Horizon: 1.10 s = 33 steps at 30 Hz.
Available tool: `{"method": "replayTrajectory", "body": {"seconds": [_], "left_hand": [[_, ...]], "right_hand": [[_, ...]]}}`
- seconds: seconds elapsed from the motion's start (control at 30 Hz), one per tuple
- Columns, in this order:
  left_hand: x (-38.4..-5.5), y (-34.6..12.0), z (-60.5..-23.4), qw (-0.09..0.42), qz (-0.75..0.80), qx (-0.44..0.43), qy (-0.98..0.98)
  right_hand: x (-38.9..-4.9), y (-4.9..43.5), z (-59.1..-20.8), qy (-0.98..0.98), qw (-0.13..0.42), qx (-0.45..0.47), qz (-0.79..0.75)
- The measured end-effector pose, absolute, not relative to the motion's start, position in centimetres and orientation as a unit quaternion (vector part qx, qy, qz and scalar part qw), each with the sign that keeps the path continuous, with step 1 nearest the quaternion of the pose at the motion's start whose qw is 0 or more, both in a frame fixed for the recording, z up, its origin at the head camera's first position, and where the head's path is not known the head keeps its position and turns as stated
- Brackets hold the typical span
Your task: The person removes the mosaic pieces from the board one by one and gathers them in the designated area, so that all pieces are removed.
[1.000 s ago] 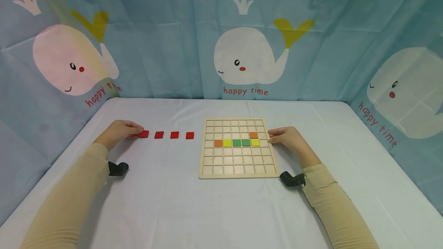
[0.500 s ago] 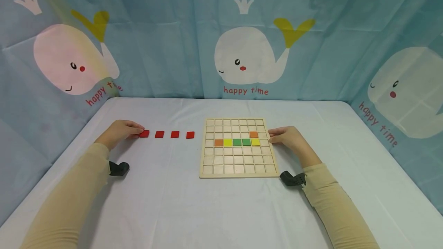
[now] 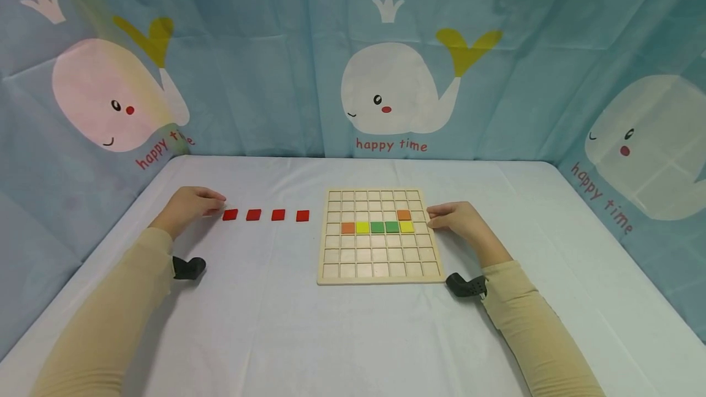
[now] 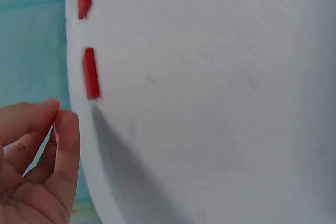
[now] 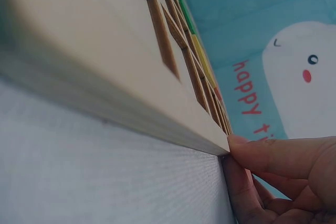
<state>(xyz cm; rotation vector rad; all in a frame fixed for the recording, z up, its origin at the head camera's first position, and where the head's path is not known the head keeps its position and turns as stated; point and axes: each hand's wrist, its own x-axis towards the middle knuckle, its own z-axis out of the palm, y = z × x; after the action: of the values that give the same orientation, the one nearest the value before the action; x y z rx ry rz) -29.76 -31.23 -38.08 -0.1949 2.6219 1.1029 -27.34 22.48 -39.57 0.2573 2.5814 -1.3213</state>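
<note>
Left grip, fingertips close together around nothing, stood just beside the leftmost red tile, which lay flat on the counter, ending a row of four. Right grip was clamped on the near-at-hand edge of the wooden board. A low sweep of the left fingertips might have knocked the red tile out of line; an uneven tug from the right might have skewed the board and, were its cells shallow, jolted the coloured tiles. Half a second earlier the left fingertips had met the red tile; they had since withdrawn, while board and tiles looked unmoved.
</note>
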Motion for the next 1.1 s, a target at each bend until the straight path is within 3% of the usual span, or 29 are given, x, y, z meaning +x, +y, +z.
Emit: {"method": "replayTrajectory", "body": {"seconds": [0.47, 1.1], "left_hand": [[-30.2, -23.6, -34.6, 0.083, 0.435, -0.05, 0.895], [-31.7, -14.2, -35.5, 0.088, 0.45, 0.019, 0.889]], "right_hand": [[-27.3, 22.7, -39.7, 0.88, 0.114, 0.086, -0.453], [-27.4, 22.5, -39.5, 0.879, 0.119, 0.085, -0.454]]}}
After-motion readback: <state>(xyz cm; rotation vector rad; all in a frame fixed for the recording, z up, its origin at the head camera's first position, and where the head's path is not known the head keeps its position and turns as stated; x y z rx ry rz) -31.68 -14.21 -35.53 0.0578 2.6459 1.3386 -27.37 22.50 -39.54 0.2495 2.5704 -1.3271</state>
